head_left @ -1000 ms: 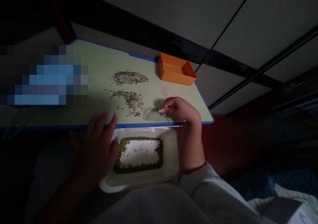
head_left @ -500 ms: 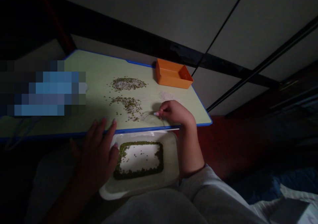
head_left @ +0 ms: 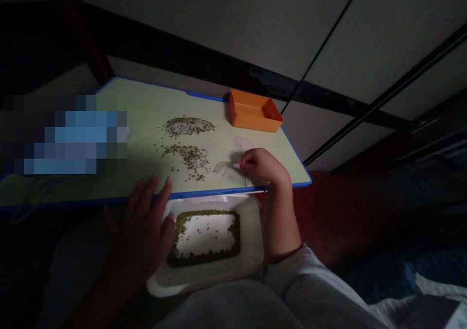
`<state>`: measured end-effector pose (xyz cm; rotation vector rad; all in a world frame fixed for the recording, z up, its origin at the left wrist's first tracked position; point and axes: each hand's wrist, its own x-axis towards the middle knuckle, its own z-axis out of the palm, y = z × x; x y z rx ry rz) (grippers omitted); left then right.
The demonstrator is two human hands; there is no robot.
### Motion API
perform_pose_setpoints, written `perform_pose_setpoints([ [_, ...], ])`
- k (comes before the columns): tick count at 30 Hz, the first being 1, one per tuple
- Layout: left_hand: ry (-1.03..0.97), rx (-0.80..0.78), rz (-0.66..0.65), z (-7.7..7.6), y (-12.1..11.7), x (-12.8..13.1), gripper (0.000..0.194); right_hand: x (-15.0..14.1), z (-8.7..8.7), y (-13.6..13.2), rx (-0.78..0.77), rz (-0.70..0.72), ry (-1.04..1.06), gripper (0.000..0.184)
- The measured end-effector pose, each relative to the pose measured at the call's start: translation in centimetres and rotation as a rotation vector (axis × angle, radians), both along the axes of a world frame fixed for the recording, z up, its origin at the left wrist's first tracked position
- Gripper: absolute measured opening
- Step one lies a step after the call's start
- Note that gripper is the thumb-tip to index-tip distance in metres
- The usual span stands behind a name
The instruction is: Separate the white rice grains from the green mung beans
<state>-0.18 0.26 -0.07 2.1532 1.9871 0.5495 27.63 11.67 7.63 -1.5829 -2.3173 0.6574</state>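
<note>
Head view, and there it went: the clear curved piece (head_left: 230, 174) had slid a touch rightward since half a second earlier, my right hand (head_left: 260, 166) going along with it, so the gap from the near pile (head_left: 197, 163) of green and pale grains had widened. Just a small shift, that was all! The piles looked unchanged, and my left hand (head_left: 144, 222) had hardly budged; the whole scene sat only a little lower in the picture.

Now the lie of it: the piece was on the table (head_left: 138, 119), close to the blue near edge, between the near pile and my right wrist. Its long axis ran mostly side to side, the right end dipping toward me, and its rounded edge bowed away from me. Thumb and finger of my right hand pinched it at the far rim, a tight little grip. Over on the other side, my left hand was spread and loose, holding nothing, beside the white tub (head_left: 251, 244); whether it touched the tub, I couldn't tell.

Beyond my knuckles lay a patch of pale grains (head_left: 243, 142), with the orange box (head_left: 255, 122) behind it and the far pile (head_left: 188, 125) off to the left.
</note>
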Motion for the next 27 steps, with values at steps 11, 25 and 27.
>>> perform_pose_setpoints([
  [11, -0.024, -0.034, 0.011, 0.34, -0.06, 0.13, 0.059, 0.17, 0.06, 0.23, 0.002, -0.042, -0.001, 0.033],
  [25, 0.022, -0.023, 0.009, 0.23, 0.04, 0.13, 0.058, 0.30, -0.19, 0.29, -0.022, 0.037, 0.153, 0.029],
  [27, 0.025, -0.017, 0.016, 0.26, 0.07, 0.16, 0.057, 0.36, -0.23, 0.33, -0.023, 0.056, 0.168, 0.028],
])
